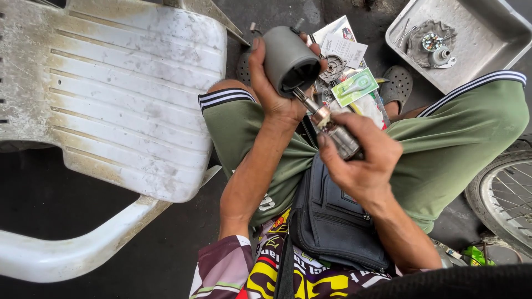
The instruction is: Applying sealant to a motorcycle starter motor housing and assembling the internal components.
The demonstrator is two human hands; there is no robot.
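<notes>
Hands [280,94] [363,160] grip motor housing [288,58], rotor [332,130]; dark concrete floor [166,249].

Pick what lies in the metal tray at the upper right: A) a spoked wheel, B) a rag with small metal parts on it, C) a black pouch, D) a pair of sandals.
B: the grey metal tray holds a crumpled grey rag with small shiny metal parts resting on it.

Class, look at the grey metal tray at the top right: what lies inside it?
Inside the grey tray lie a crumpled grey rag, small shiny metal parts and thin rods. Whatever sits under the rag is hidden.
</notes>
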